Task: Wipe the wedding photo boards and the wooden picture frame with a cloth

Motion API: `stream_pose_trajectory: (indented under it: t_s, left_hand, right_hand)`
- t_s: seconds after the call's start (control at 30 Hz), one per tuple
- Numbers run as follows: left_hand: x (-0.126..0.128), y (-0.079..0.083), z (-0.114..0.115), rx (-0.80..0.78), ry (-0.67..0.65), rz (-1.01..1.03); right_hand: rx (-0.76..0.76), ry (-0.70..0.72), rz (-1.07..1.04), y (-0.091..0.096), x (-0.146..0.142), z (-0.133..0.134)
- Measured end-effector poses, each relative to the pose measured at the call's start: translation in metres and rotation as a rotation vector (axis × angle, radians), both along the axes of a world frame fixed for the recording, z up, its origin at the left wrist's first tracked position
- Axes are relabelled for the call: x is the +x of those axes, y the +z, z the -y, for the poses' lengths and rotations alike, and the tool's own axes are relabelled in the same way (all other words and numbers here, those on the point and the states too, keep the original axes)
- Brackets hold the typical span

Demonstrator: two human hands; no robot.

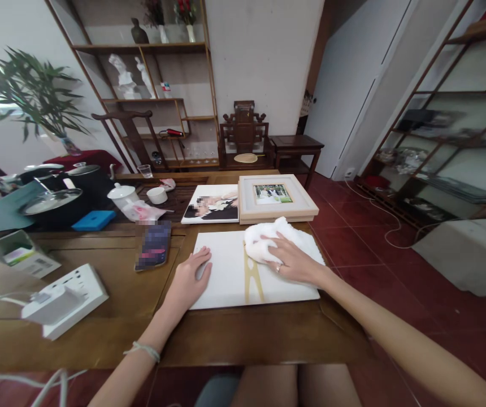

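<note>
A flat white panel (226, 277) with a yellowish A-shaped mark lies on the wooden table before me. My left hand (192, 277) rests flat along the panel's left edge, fingers stretched out and holding nothing. With my right hand (291, 257), which wears a ring, I grip a bunched white towel (264, 237) pressed on the panel's upper right part. The towel covers that corner and the top of the yellowish mark. Just beyond the panel lie a couple photo print (213, 204) and a light wood picture frame (277, 198), side by side.
Left of the panel are a phone (153, 246), a white power strip (69, 302) with cords, an open small box (18, 257) and a blue block (94, 220). Farther back stand a lidded white bowl (122, 195), a white cup (157, 195) and dark pots (86, 181).
</note>
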State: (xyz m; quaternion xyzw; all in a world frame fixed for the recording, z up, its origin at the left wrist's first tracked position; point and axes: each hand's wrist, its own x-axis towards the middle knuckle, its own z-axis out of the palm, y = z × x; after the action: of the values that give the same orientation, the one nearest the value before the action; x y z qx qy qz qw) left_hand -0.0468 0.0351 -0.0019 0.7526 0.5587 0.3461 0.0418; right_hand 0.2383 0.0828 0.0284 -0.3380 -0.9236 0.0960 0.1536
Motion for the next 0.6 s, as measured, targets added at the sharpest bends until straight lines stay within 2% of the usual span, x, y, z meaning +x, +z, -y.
stream_pose_trajectory:
  t_s: [0.07,0.2,0.3,0.4,0.6]
  left_hand:
    - [0.0,0.0,0.0,0.003,0.002,-0.003]
    - [0.0,-0.001,-0.001,0.012,-0.002,-0.001]
    - [0.0,-0.001,-0.001,0.011,-0.013,-0.002]
    - [-0.001,-0.001,-0.001,0.002,-0.015,-0.002]
    - [-0.002,0.001,0.0,-0.001,-0.02,0.021]
  right_hand:
    - [-0.029,0.055,0.003,0.001,0.002,0.02]
    - [-0.098,0.258,0.005,0.013,0.009,0.068]
    - [-0.149,0.39,0.008,0.024,0.011,0.08]
    - [-0.182,0.37,0.011,0.025,0.01,0.06]
    - [-0.162,0.03,-0.01,0.006,-0.006,-0.014]
